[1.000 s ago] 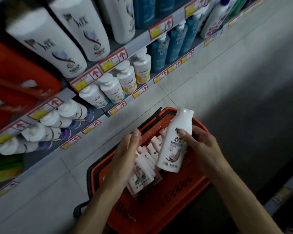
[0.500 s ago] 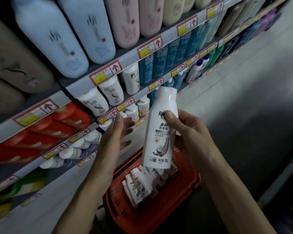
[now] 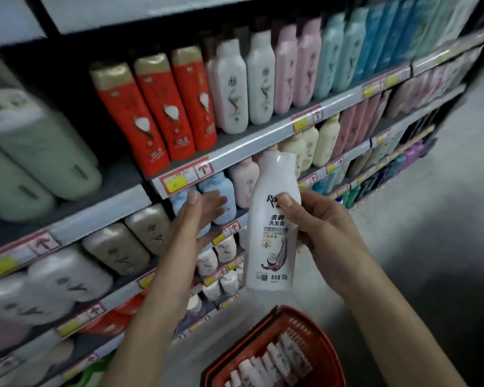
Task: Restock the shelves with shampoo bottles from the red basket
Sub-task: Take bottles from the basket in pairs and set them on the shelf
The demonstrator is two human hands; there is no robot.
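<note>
The fingers of the right hand (image 3: 329, 236) grip one white shampoo bottle (image 3: 267, 247); those of the left hand (image 3: 194, 219) spread empty

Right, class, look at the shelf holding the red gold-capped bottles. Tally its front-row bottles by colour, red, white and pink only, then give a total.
Red bottles: 3
White bottles: 2
Pink bottles: 2
Total: 7
</note>
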